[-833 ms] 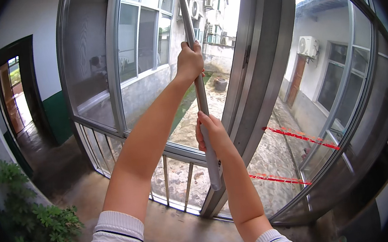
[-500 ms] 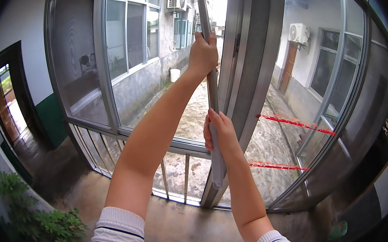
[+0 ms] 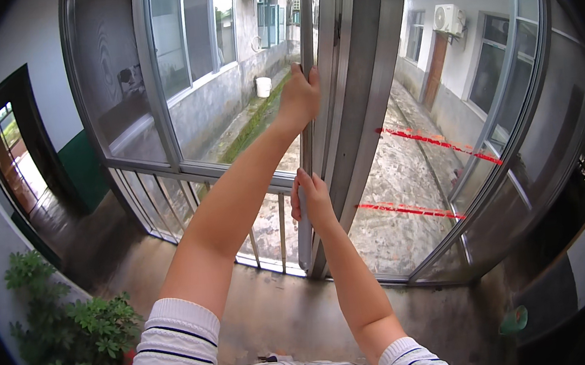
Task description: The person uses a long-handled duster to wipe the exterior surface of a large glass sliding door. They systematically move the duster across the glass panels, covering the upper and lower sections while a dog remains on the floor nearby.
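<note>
A long grey pole stands nearly upright in front of me, close along the metal window post. My left hand is closed around it higher up, with the back of the hand toward me. Lower down, my right hand grips the pole's light grey handle end, which sticks out below the fist. The pole's upper end runs past the top edge of the picture, so its head is hidden.
Metal-framed glass panes stand on both sides, with railing bars below. Red stripes mark the right pane. Leafy plants are at lower left, a doorway at far left. A green container lies at lower right.
The view has tipped down, so the window and yard sit higher in the picture. Both hands and the pole have moved down relative to the window and slightly left in view; both grips stay closed.
</note>
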A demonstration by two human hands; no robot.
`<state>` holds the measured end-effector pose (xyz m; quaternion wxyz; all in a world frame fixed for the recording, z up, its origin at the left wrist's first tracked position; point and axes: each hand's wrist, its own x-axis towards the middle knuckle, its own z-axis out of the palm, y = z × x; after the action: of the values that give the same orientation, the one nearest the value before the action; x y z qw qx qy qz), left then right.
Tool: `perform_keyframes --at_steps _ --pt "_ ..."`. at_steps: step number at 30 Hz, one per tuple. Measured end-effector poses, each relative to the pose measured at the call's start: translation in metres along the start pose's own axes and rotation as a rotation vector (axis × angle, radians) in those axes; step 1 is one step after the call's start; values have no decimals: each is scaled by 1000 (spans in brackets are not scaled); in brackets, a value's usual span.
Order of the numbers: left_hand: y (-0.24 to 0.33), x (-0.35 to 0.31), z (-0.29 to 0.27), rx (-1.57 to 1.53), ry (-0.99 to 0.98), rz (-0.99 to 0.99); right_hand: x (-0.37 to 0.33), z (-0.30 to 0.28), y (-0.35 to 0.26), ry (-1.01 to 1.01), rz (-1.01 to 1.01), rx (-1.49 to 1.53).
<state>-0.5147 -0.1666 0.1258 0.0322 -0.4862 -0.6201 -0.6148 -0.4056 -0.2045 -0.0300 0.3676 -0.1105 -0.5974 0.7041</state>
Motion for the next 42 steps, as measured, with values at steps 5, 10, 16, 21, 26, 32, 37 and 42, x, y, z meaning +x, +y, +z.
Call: perform_keyframes --at_steps 5,10,16,21,26,32,37,42 --pt "-62 -58 21 90 70 21 -61 -10 43 -2 88 38" --pt "-84 -150 24 153 -6 -77 -131 -23 102 20 209 76" --pt "-60 -166 -5 115 -90 -152 -155 5 90 30 263 139" --pt "-53 -112 -18 160 -37 -19 -129 34 43 -49 204 227" --pt "-3 -31 -54 202 -73 49 -78 77 -19 -24 155 272" --pt "71 75 -94 213 -116 103 -30 120 -81 -142 -219 349" --pt "105 112 -102 201 -93 125 -15 119 -102 -106 -117 191" --pt "87 112 -117 136 -173 125 6 125 -88 -70 -73 55"
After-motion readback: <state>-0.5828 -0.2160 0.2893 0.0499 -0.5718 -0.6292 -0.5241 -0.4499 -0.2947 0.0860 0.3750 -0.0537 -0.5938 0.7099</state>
